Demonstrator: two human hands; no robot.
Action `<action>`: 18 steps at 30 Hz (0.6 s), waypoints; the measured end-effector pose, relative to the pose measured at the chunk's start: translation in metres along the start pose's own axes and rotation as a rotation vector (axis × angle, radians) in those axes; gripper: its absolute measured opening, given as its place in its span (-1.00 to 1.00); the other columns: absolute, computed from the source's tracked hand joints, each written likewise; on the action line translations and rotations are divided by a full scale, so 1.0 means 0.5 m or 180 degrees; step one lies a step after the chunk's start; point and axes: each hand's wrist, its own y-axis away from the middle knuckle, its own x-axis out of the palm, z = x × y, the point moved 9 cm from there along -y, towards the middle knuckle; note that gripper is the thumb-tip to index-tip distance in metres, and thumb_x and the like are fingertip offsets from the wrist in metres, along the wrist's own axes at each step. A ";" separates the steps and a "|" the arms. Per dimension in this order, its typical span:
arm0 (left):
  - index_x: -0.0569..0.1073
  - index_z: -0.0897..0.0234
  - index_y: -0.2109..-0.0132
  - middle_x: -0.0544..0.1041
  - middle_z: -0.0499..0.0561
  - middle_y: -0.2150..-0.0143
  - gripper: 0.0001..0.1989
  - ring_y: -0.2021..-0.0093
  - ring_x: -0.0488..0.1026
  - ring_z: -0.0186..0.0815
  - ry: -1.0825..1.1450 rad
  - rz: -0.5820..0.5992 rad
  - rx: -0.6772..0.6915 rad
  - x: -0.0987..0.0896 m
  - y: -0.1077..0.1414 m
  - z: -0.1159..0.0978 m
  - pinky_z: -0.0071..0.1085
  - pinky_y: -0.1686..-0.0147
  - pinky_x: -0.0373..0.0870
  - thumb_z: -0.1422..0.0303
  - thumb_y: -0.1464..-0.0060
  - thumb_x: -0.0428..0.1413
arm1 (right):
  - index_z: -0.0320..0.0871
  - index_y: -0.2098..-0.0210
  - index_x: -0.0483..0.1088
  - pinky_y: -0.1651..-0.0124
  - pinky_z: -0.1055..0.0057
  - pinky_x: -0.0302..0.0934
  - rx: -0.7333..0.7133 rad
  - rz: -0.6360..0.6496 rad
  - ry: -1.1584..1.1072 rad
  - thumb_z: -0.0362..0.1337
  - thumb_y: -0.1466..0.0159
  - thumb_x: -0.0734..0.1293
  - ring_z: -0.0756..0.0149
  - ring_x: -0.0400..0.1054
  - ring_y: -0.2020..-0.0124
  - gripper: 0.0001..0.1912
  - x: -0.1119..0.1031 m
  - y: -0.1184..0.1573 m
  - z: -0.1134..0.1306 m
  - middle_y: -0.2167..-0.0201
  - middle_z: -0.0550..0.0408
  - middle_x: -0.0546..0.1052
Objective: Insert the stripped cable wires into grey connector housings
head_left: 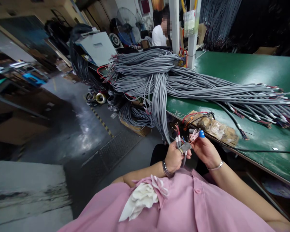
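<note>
My left hand [174, 157] is closed around the ends of a few grey cables [178, 141], whose thin coloured wires fan out above the fingers. A grey wrap covers one finger or the thumb there. Close beside it on the right, my right hand [205, 150] has its fingers pinched near the thin wires. A blue fingertip cover [201, 133] and a pale pink piece [194, 136] show at its fingertips. Whether the pink piece is held or worn cannot be made out. Both hands are in front of the pink shirt, below the table edge.
A large heap of grey cables [145, 69] lies across the green table [232, 67], some hanging over its edge. Near that edge sits a taped brown block [215, 127] with wires. A person in white [159, 36] is behind the heap. A white post [175, 27] rises nearby.
</note>
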 end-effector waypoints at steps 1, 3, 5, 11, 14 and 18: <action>0.37 0.36 0.42 0.46 -0.03 0.61 -0.68 0.69 0.32 -0.45 0.0000 -0.0003 -0.0007 -0.001 -0.001 0.003 -0.55 0.71 0.06 0.19 0.13 0.25 | -0.09 0.28 0.51 0.34 0.38 0.27 -0.0022 -0.0045 -0.0015 -0.03 -0.16 0.40 0.33 0.35 0.41 -0.72 -0.002 -0.001 0.000 0.37 0.10 0.54; 0.37 0.36 0.41 0.45 -0.04 0.62 -0.69 0.68 0.32 -0.45 -0.0009 0.0009 -0.0033 -0.002 -0.003 0.011 -0.55 0.69 0.10 0.20 0.12 0.24 | -0.09 0.30 0.51 0.32 0.37 0.27 -0.0075 -0.0126 -0.0062 -0.04 -0.14 0.41 0.32 0.36 0.39 -0.74 -0.006 -0.003 0.001 0.35 0.10 0.56; 0.37 0.36 0.40 0.45 -0.04 0.62 -0.70 0.68 0.33 -0.45 -0.0032 0.0035 -0.0058 -0.004 -0.004 0.018 -0.55 0.68 0.13 0.20 0.12 0.24 | -0.08 0.30 0.51 0.32 0.38 0.27 -0.0095 -0.0153 -0.0094 -0.05 -0.14 0.41 0.32 0.37 0.38 -0.75 -0.008 -0.002 0.000 0.33 0.11 0.56; 0.38 0.36 0.40 0.46 -0.04 0.61 -0.70 0.68 0.33 -0.45 -0.0050 0.0065 0.0016 -0.014 0.003 0.022 -0.55 0.68 0.15 0.19 0.08 0.23 | -0.08 0.33 0.49 0.37 0.41 0.25 0.0083 0.0014 -0.0079 0.13 -0.17 0.31 0.35 0.36 0.41 -0.60 -0.004 0.002 -0.009 0.37 0.10 0.54; 0.39 0.37 0.41 0.46 -0.04 0.61 -0.69 0.68 0.33 -0.46 -0.0125 0.0022 0.0143 -0.026 0.007 0.013 -0.55 0.68 0.15 0.18 0.06 0.23 | -0.08 0.32 0.49 0.40 0.43 0.25 0.0198 0.0084 -0.0007 0.20 -0.17 0.25 0.36 0.36 0.42 -0.52 0.000 0.002 -0.007 0.33 0.07 0.55; 0.41 0.36 0.43 0.46 -0.04 0.58 -0.67 0.64 0.34 -0.46 -0.0368 -0.0098 0.0458 -0.040 0.005 -0.016 -0.53 0.63 0.22 0.15 0.03 0.22 | -0.09 0.31 0.49 0.45 0.45 0.24 0.0124 0.0074 0.0219 0.09 -0.18 0.33 0.37 0.35 0.43 -0.62 0.004 0.002 0.004 0.33 0.06 0.55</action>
